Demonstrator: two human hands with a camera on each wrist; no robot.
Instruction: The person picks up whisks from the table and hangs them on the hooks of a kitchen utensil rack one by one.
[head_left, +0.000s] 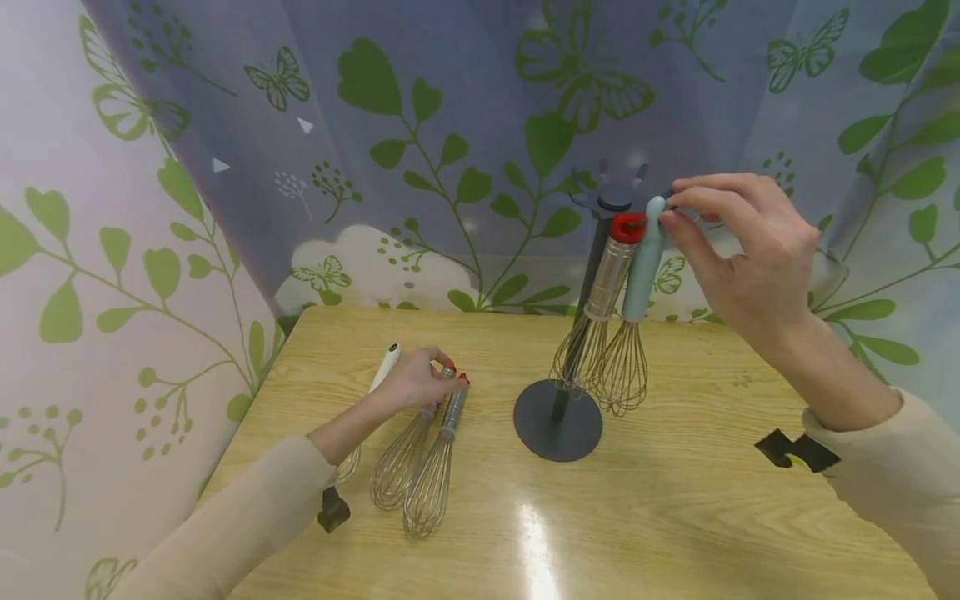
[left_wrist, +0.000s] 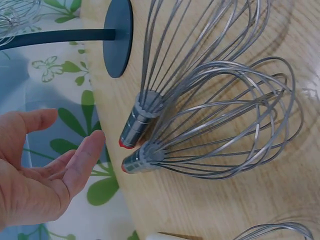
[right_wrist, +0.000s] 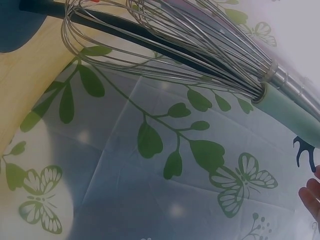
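My right hand (head_left: 750, 237) is raised at the top of a dark stand (head_left: 558, 421), its thumb and fingertips pinching at the upper end of a whisk with a light blue handle (head_left: 642, 271). That whisk hangs wires down beside a steel whisk with a red end (head_left: 611, 275) on the stand. In the right wrist view, fingers (right_wrist: 312, 195) show at the edge near a dark hook (right_wrist: 305, 150). My left hand (head_left: 416, 379) is over the red ends of two steel whisks (left_wrist: 220, 140) lying on the table. Its fingers are loosely spread with nothing between them in the left wrist view.
A whisk with a white handle (head_left: 386, 367) lies left of the two steel whisks, partly hidden by my left arm. More hooks (head_left: 637, 175) fan out from the stand's top. The wooden table (head_left: 675, 500) ends at a leaf-patterned curtain (head_left: 450, 125).
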